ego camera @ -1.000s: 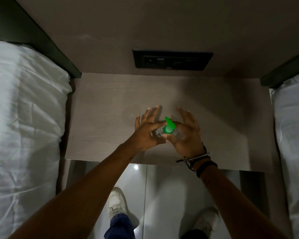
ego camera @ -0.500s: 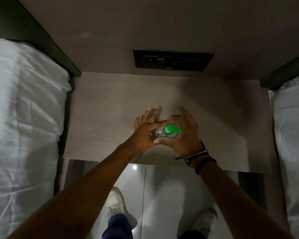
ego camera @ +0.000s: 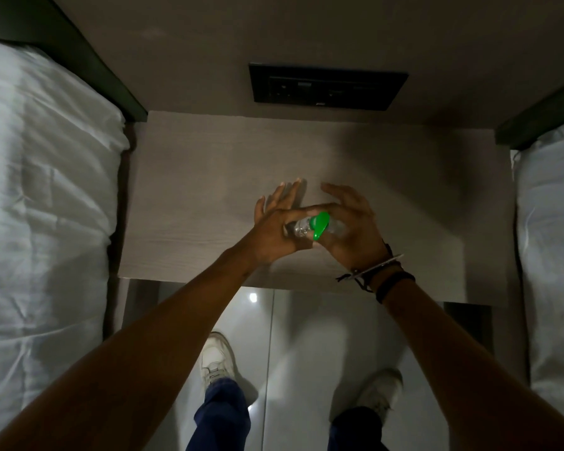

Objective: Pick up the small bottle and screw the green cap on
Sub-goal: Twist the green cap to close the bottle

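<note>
Clear plastic, the bottle (ego camera: 302, 228) is held above the table (ego camera: 189, 190) at centre frame, the green cap (ego camera: 319, 224) on its neck. The left hand (ego camera: 274, 227), at nine o'clock of it, pinches the bottle with its other fingers splayed; the right hand (ego camera: 352, 231), at three o'clock, curls loosely round the cap end. It looks light and slick, so best gripped at the body, twisting by the cap's rim.

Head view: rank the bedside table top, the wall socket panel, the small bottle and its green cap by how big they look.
Largest to smallest:
1. bedside table top
2. wall socket panel
3. small bottle, partly hidden by both hands, so only roughly judged
4. green cap
The bottle and cap sit nearer the camera than the panel, so true sizes may differ.
</note>
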